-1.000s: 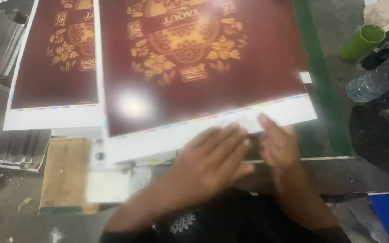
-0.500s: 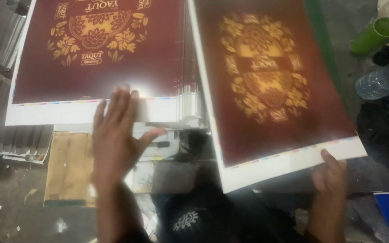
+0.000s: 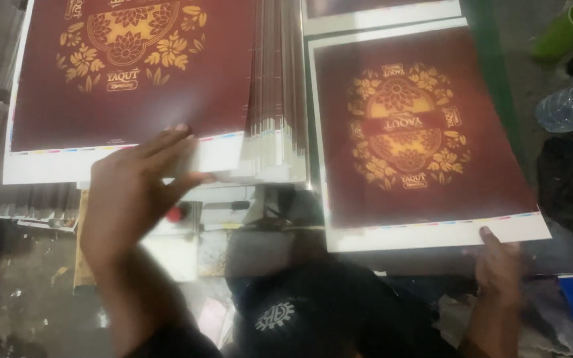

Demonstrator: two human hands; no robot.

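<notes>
While left hand (image 3: 134, 199) rests flat, fingers spread, on left stack of maroon sheets (image 3: 134, 79), right hand (image 3: 499, 265) pinching corner of right maroon sheet (image 3: 412, 139).

place: print shop, likely | evidence: stacked printed sheets (image 3: 276, 99) (colour bars)

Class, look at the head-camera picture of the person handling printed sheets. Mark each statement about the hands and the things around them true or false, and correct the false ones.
1. The left hand rests on the near edge of the left stack of sheets. True.
2. The right hand holds a clear bottle. False: it grips the near corner of the right-hand sheet; the clear bottle lies apart.
3. The sheets are dark red with gold ornament. True.
4. A green cup stands on the left stack. False: it is at the upper right, off the sheets.
</notes>
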